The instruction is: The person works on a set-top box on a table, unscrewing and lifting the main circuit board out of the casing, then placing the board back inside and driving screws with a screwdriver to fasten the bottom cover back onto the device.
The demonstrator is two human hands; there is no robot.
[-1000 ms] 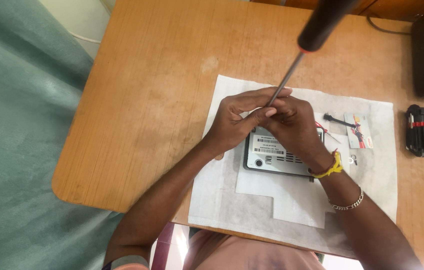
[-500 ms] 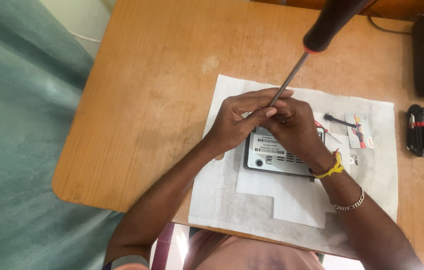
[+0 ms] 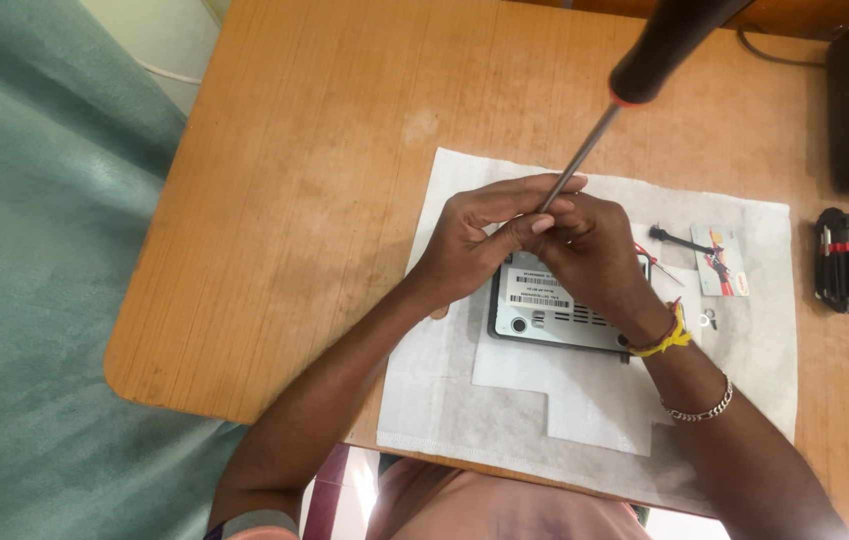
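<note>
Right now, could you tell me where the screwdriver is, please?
In the head view, the screwdriver stands upright over the grey device, its shaft pinched by both hands' fingers above the white cloth.

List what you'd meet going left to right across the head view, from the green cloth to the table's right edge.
Green cloth → left hand → right hand → small card → black tool with red band.

Bare forearms, yellow thread band (image 3: pixel 667 340) and silver chain bracelet (image 3: pixel 697 408) on right wrist, pinkish garment (image 3: pixel 485 505)
</note>
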